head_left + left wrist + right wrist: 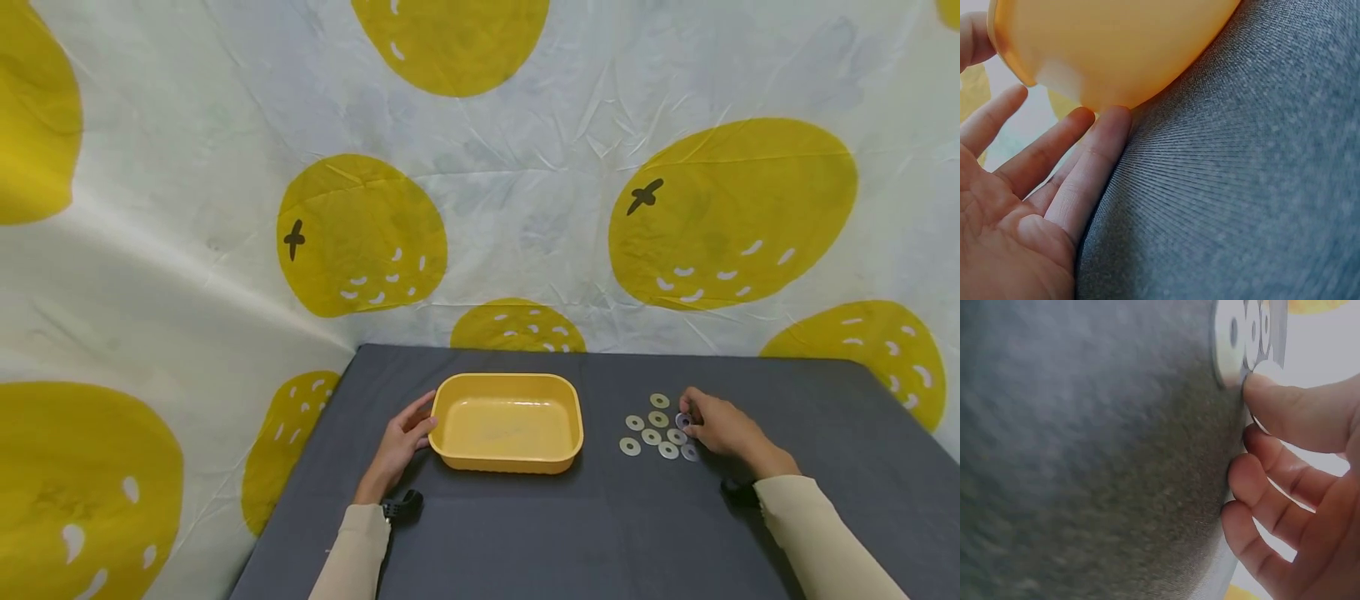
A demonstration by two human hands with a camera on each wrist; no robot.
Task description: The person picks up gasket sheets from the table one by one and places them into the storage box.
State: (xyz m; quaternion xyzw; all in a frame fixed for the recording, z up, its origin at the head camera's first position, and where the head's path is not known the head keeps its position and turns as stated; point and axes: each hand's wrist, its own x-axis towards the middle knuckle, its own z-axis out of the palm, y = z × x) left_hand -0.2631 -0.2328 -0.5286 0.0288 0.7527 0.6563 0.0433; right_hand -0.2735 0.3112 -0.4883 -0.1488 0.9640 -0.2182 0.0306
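Observation:
A yellow plastic tray (510,465) with rounded corners sits upright on the grey cloth. At its left end is my left hand (400,446), the thumb at the rim and the other fingers, fairly straight, touching the outer wall (1122,50). Flat metal washers (630,447), several of them, lie in a loose cluster to the right of the tray. My right hand (723,427) is at the cluster's right side, its thumb and index finger pinching one washer (683,421). In the right wrist view the thumb (1297,412) mostly hides that washer, and the other fingers curl against the cloth.
The grey cloth (510,533) covers the table, whose back edge meets a white hanging sheet (517,242) printed with yellow fruit. The same sheet runs down the left side. Dark bands (402,506) sit at both wrists.

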